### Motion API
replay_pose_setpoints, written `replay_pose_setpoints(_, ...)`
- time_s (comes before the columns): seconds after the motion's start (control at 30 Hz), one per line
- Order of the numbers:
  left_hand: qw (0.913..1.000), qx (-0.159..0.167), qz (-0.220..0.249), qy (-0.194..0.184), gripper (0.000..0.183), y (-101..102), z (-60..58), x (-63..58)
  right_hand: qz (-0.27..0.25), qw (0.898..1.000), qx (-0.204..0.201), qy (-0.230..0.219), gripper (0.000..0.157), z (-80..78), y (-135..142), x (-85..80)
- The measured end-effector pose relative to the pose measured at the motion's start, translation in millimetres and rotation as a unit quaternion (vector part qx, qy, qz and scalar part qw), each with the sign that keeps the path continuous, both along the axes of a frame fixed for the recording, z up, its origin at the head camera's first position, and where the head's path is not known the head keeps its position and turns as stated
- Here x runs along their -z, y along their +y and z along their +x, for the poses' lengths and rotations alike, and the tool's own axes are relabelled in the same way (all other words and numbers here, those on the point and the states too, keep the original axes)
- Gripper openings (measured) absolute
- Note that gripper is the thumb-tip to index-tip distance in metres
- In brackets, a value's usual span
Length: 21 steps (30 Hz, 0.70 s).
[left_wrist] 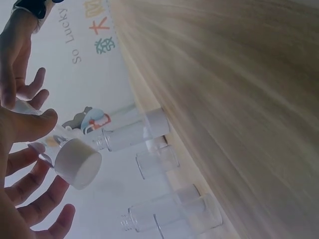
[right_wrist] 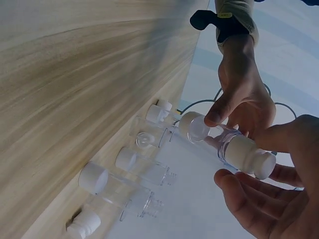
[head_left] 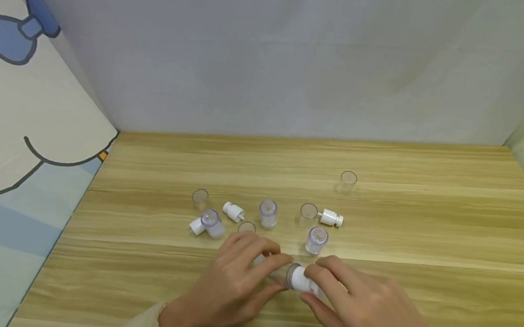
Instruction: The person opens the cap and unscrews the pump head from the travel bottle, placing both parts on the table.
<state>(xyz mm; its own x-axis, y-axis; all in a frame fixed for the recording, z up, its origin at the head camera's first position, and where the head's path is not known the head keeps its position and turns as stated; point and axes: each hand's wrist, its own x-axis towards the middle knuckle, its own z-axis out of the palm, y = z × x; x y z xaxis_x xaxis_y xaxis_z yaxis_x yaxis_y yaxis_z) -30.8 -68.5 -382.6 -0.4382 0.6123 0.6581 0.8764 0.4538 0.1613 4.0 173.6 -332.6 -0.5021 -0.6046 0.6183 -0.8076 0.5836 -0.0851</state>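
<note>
Above the table's near part, my left hand (head_left: 238,281) grips a clear bottle (head_left: 279,274) lying nearly level. Its white base (left_wrist: 78,163) points left, past the fingers. At the bottle's other end sits a white pump head (right_wrist: 246,155), with a clear collar edge around its lower part. My right hand (head_left: 362,303) pinches this pump head between thumb and fingers. The fingers partly hide the pump's top in the head view. The left fingers cover much of the bottle's body.
Beyond the hands stand several clear bottles, such as one bottle (head_left: 268,214) and another bottle (head_left: 316,241). Clear caps (head_left: 348,183) stand among them. White pump heads (head_left: 234,212) lie on the wooden table (head_left: 426,209). A pale wall rises behind.
</note>
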Motion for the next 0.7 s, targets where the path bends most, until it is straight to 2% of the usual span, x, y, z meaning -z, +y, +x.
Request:
replay_pose_setpoints(0.1,1.0000,-0.004,-0.004,0.003,0.037,-1.1,-0.8,-1.3,0.012,1.000,-0.002,0.014,0.035,-0.3,0.2,0.4)
replay_pose_setpoints(0.23,0.9998,-0.012,-0.012,0.008,0.036,-2.6,-1.9,-2.0,0.018,1.000,-0.004,0.010,0.034,0.1,0.2,3.2)
replay_pose_setpoints(0.53,0.9994,-0.018,-0.027,0.011,0.038,-2.3,-2.9,-3.4,-0.028,0.999,-0.007,-0.022,0.044,-6.4,-0.6,5.3)
replay_pose_setpoints(0.7,0.9992,-0.020,-0.029,0.015,0.039,-2.0,-2.6,-4.6,-0.053,0.995,0.019,-0.078,0.051,-5.3,1.2,6.3)
